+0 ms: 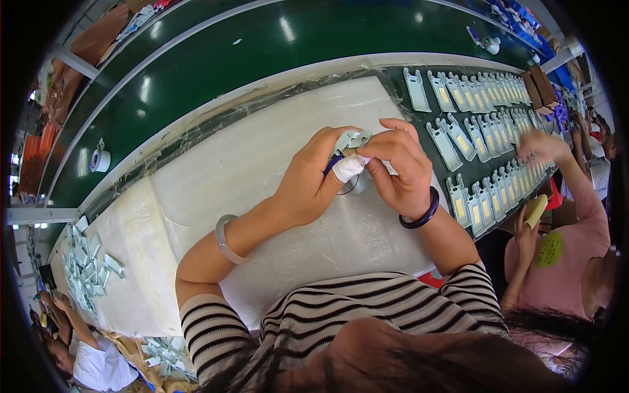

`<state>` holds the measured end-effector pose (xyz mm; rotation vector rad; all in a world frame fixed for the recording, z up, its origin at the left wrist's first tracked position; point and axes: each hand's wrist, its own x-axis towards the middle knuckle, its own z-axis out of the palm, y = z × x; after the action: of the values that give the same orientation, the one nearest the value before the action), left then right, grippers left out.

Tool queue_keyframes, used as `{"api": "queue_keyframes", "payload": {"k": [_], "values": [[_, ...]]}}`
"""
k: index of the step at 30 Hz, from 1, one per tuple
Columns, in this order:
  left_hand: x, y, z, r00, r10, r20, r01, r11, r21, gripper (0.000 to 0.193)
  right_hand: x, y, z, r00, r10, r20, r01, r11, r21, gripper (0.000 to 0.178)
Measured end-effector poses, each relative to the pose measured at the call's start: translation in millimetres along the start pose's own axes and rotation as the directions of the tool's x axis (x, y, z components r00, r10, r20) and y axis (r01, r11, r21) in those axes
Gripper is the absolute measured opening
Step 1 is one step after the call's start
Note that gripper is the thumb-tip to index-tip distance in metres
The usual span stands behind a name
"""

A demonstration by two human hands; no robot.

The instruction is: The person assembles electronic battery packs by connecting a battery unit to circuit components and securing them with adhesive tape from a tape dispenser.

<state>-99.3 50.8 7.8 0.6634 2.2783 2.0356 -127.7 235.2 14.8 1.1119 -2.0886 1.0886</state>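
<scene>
Above the white-covered table, my two hands meet at chest height. My left hand is closed around a small pale green plastic part, whose upper end shows between the hands. White wrapping covers the tip of its thumb. A dark blue bit shows beside that thumb; what it belongs to is hidden. Thumb and fingers of my right hand are pinched together against the wrapped thumb and the part. What they grip is too small to make out. Below the hands, a roundish shiny thing is partly covered.
Rows of pale green plastic housings stand on the dark surface at right, where a co-worker's blurred hand reaches over. Loose pale green pieces lie heaped at left. Beyond the table runs a green conveyor belt with a tape roll.
</scene>
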Motion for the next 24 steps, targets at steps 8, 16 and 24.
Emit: {"api": "queue_keyframes", "payload": {"k": [8, 16, 24], "values": [[0, -1, 1, 1.0, 0.008, -0.022, -0.007, 0.998, 0.055, 0.033, 0, -5, 2, 1.0, 0.011, -0.013, -0.011, 1.0, 0.008, 0.025], [0, 0, 3, 0.995, 0.069, -0.076, -0.057, 0.987, 0.148, 0.028, -3, -5, 5, 0.999, 0.02, -0.039, -0.019, 0.999, 0.036, 0.026], [4, -9, -2, 0.997, -0.078, -0.01, 0.079, 0.989, 0.125, 0.025, 1, -10, 4, 0.999, 0.04, 0.004, -0.039, 0.994, -0.099, 0.025]]}}
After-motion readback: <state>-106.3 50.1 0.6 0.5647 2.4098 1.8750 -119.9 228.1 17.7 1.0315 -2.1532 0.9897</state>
